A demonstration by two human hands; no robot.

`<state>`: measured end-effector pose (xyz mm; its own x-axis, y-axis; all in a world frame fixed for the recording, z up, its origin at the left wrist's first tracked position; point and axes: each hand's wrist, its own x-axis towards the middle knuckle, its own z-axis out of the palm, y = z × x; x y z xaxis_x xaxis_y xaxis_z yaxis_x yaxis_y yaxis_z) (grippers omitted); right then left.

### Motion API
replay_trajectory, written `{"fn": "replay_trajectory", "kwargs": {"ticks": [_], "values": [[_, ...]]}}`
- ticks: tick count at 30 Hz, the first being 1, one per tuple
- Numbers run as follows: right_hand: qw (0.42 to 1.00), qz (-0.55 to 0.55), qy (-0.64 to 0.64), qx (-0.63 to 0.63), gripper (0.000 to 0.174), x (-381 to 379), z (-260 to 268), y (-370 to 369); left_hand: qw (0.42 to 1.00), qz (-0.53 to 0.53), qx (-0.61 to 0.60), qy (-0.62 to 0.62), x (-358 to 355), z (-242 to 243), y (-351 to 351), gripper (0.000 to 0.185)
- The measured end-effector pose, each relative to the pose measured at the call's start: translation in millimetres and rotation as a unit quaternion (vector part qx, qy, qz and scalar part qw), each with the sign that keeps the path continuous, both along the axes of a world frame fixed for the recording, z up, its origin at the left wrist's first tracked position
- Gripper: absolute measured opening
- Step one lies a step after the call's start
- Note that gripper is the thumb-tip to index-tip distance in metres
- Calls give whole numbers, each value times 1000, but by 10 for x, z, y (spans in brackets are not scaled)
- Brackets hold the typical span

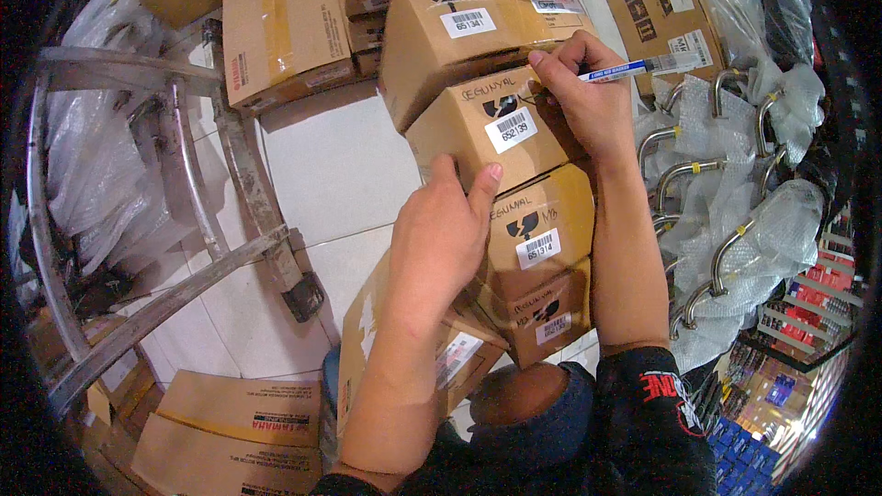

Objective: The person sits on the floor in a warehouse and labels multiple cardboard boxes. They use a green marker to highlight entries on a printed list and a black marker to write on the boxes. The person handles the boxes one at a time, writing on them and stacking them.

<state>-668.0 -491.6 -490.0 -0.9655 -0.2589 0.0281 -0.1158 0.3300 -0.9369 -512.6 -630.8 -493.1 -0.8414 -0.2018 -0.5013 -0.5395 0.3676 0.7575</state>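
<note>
My right hand grips a marker pen with a blue and white barrel, its tip side at the right part of a small cardboard box. That box bears handwriting, a broken-glass symbol and a barcode label. My left hand rests on the box's near left edge, fingers against its side and thumb on top. Just below stands another cardboard box with handwriting and a label, and below it a third one. A larger cardboard box touches the marked box on the far side.
A metal frame stands on white floor tiles at the left. Bent metal pipes in bubble wrap lie at the right. Taped cartons are at the top, flat cartons at the lower left, and another box under my left forearm.
</note>
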Motion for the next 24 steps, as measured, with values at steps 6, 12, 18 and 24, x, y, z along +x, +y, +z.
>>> {"fn": "replay_trajectory", "kwargs": {"ticks": [6,12,18,24], "values": [[1000,-1,1,-13,33,11,31,-9,1000,-1,0,2,8,-12,3,57],[999,-11,-23,-43,35,6,39,-3,1000,-6,-9,-2,4,-3,3,58],[1000,-12,12,2,35,-43,7,30,1000,-7,-9,-9,-4,9,1,59],[999,8,-32,-36,34,-7,38,30,1000,-1,0,-7,11,-5,8,59]]}}
